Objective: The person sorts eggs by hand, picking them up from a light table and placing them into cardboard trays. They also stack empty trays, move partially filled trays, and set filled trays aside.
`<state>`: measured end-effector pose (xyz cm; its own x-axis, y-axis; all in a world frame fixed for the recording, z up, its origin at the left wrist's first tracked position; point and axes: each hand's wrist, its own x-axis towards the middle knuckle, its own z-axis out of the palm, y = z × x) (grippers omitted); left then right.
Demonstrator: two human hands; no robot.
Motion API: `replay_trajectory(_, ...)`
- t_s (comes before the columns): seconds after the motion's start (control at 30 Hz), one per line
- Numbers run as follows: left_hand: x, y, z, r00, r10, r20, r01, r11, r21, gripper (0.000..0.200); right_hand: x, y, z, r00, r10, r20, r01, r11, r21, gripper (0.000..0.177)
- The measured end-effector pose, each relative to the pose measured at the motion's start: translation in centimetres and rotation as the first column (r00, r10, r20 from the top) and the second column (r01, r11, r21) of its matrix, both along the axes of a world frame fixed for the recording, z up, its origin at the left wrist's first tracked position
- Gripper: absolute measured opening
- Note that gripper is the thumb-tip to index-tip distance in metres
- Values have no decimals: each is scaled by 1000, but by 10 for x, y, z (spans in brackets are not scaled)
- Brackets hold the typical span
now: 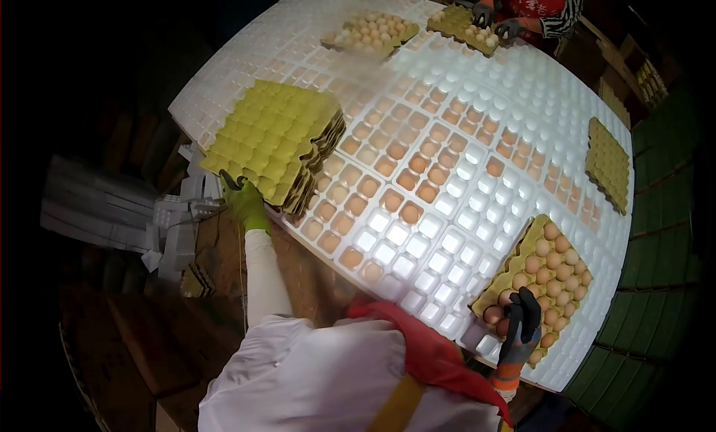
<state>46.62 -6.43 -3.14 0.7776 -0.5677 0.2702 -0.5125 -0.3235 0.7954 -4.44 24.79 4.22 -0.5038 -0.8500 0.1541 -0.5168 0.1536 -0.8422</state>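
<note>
My left hand (pixel 246 201), in a green glove with dark fingertips, touches the near corner of a stack of yellow pulp egg trays (pixel 265 137). Its fingers look apart, and I see nothing lifted in them. At the lower right, my right hand (pixel 521 324) wears a dark grey glove with an orange cuff. It curls over brown eggs (pixel 494 315) at the near side of a pulp tray full of eggs (pixel 553 271); how many it grips is hidden. Beneath lie clear plastic egg packs (pixel 406 242), some cups holding eggs, others bare.
Across the table, another person's gloved hands (pixel 496 22) work at a partly filled tray (pixel 455 25). Another tray of eggs (pixel 377 30) lies at the far side. A yellow pulp tray (pixel 608 163) lies at the right edge. Cardboard boxes (pixel 149 342) stand at lower left.
</note>
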Motion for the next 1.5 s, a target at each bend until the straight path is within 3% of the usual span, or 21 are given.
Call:
replay_trajectory(0.1,-15,4,18,966,22,256,-129,903,409,63,3,3,14,992,-63,107,56,996,65,25)
replay_trajectory(0.2,-52,15,49,744,-7,668,-328,867,374,66,-12,26,7,996,-87,-16,87,995,45,23)
replay_trajectory(0.27,-46,7,30,503,-130,854,-35,985,171,68,-18,35,15,975,-120,-187,129,991,37,20)
replay_trajectory(0.3,-44,-2,22,453,-327,829,262,938,226,66,-21,44,17,972,-193,-135,206,974,97,20)
replay_trajectory(0.33,-22,-21,-8,372,-589,717,214,806,552,63,-33,56,10,926,-147,-347,181,981,68,20)
replay_trajectory(0.43,-39,-28,-14,377,-494,783,-49,834,550,59,-52,90,-17,950,-260,-171,275,959,68,24)
replay_trajectory(0.53,-105,-2,19,387,-553,738,464,808,363,57,-43,92,-15,904,-145,-403,240,950,198,27)
replay_trajectory(0.6,-222,50,42,280,-945,168,960,279,-28,50,-32,72,0,768,58,-638,186,933,309,33)
replay_trajectory(0.67,-301,111,39,-205,-955,-212,978,-192,-82,50,-33,58,2,708,217,-672,144,887,438,38)
replay_trajectory(0.7,-337,138,40,-405,-910,88,914,-405,21,49,-35,53,-3,745,253,-618,123,858,499,40)
replay_trajectory(0.8,-394,197,30,-645,-746,166,757,-592,276,43,-57,67,-8,885,116,-451,18,959,282,47)
replay_trajectory(0.9,-404,213,-1,-638,-744,196,751,-547,368,46,-91,102,-22,999,-36,-16,35,999,-15,56)
replay_trajectory(0.97,-398,211,24,-547,-834,-71,815,-550,181,44,-90,90,-2,844,-97,527,115,993,-2,57)
replay_trajectory(1.03,-389,205,19,-467,-792,-393,883,-442,-158,38,-101,63,-14,970,40,-240,-5,989,147,53)
replay_trajectory(1.1,-389,200,17,-454,-437,-777,887,-142,-439,42,-87,35,-9,846,310,-434,6,808,588,49)
replay_trajectory(1.2,-415,190,34,-455,-860,-232,873,-483,75,47,-81,15,-37,710,443,-548,0,778,628,46)
replay_trajectory(1.27,-436,195,34,-533,-828,175,781,-402,478,50,-95,23,-12,895,300,-330,-95,851,517,42)
replay_trajectory(1.37,-439,194,24,-528,-815,239,804,-389,450,49,-129,58,-27,991,93,93,-106,984,145,40)
replay_trajectory(1.4,-435,194,19,-443,-896,2,863,-426,273,45,-134,64,-6,733,-57,678,-88,980,178,44)
replay_trajectory(1.43,-424,193,14,-376,-892,-251,907,-410,97,41,-138,69,5,505,-34,862,-60,995,74,46)
replay_trajectory(1.5,-406,181,19,-173,-590,-789,976,-208,-59,42,-134,67,7,487,8,873,75,996,-51,42)
